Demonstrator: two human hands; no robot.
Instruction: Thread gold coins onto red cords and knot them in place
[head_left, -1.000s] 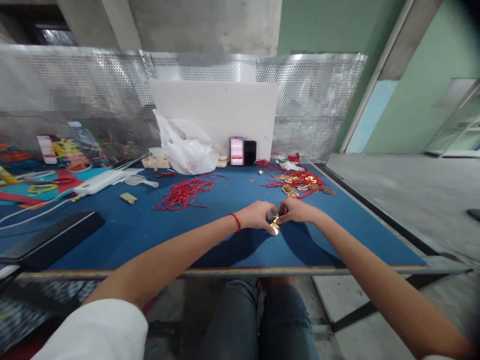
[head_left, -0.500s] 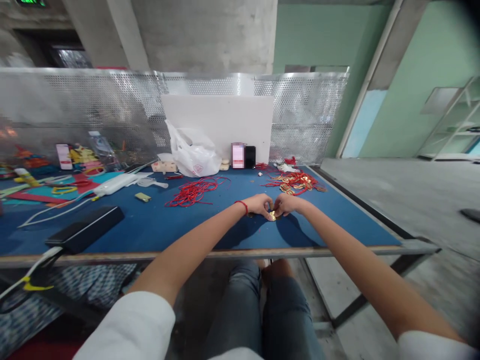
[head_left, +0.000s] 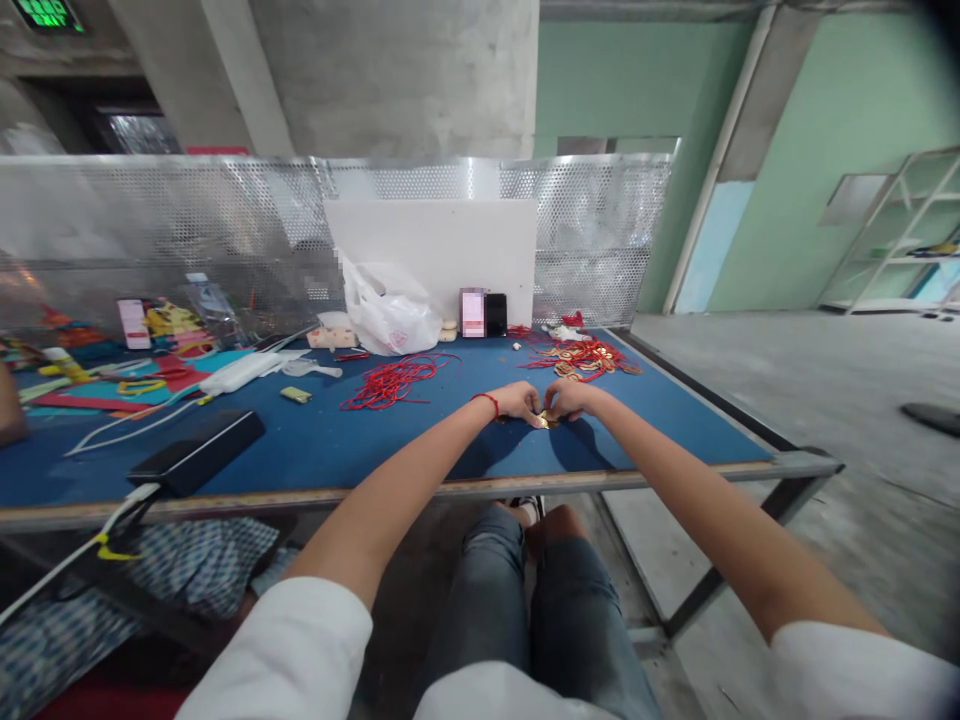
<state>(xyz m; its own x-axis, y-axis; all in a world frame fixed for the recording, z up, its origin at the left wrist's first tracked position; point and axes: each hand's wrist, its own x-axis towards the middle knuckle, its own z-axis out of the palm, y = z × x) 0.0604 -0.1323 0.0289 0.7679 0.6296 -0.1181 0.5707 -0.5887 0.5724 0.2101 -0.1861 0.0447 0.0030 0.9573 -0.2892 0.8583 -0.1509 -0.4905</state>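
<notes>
At the centre of the blue mat (head_left: 420, 450), left hand (head_left: 517, 401) and right hand (head_left: 570, 398) meet, fingertips pressed together in a pinch on a small gold charm (head_left: 548, 419), partly hidden between them. Red cord (head_left: 394, 383) lies beyond the left hand; red-tied gold charms (head_left: 581, 360) lie farther off, beyond the right. Versus one second earlier: less gold shows, and the mat sits lower in view.

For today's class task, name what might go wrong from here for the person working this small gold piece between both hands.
The small gold piece is pinched between the left hand and right hand, so it might slip onto the blue tabletop. The loose red cord might catch on the left hand if it reaches across. The heap of gold pieces tangled in red cord could knot further if knocked.
</notes>
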